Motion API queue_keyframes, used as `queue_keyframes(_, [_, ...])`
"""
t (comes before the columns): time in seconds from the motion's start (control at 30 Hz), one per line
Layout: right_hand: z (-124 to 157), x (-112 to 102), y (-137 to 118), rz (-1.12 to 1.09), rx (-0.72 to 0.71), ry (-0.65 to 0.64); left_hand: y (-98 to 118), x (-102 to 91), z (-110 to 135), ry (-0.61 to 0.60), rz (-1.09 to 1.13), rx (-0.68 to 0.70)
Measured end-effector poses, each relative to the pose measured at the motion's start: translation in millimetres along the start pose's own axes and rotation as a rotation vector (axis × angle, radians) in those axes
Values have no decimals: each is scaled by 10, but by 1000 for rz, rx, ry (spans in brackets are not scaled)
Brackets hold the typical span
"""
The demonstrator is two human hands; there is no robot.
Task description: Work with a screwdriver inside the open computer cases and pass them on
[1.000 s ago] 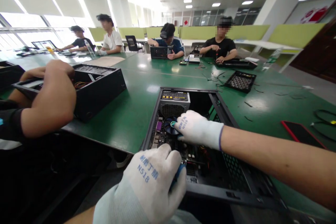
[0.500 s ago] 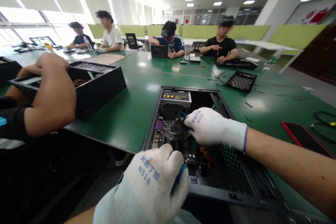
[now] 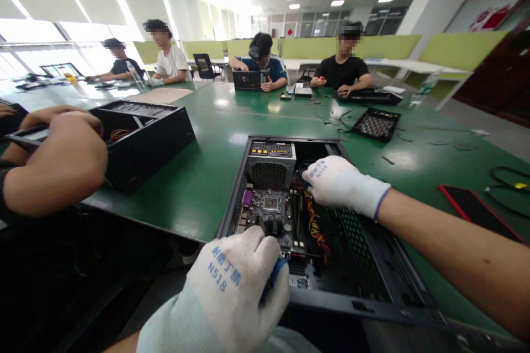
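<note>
An open black computer case lies in front of me, its motherboard showing a bare CPU socket. My right hand, in a white glove, pinches a round black cooler fan above the inside of the case, beside the power supply. Most of the fan is hidden by the fingers. My left hand, gloved too, is curled closed over the near left part of the case. Something blue shows between its thumb and fingers; whether glove palm or a held thing is unclear. Red and yellow cables run beside the board.
At left a co-worker's arms reach into another black case. Several people work across the green table. A black perforated panel, a red-edged black object and black cables lie to the right.
My right hand has moved the fan up and away from the CPU socket, uncovering more of the board and cables. My left hand keeps its closed pose.
</note>
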State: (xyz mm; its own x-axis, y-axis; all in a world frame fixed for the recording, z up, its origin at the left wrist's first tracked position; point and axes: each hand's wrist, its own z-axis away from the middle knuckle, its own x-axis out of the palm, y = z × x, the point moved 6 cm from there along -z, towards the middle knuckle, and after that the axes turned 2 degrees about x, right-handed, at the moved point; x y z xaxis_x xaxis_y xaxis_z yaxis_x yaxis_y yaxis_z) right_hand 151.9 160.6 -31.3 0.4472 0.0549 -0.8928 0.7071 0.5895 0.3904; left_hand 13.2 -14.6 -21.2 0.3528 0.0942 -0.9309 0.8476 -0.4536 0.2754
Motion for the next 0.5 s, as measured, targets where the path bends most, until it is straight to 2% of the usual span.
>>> queue_keyframes(0.17, [-228,109,63,20,-27,-58,5,-23,-15,-39,-8,-27])
queue_keyframes(0.33, [-302,169,99,2,-22,-98,23,-65,-116,-186,-31,-55])
queue_keyframes(0.43, [-297,162,102,-11,-1,-109,58,-33,-309,-262,-155,84])
queue_keyframes(0.5, [-286,145,97,-19,7,-105,32,62,-512,-326,-243,173])
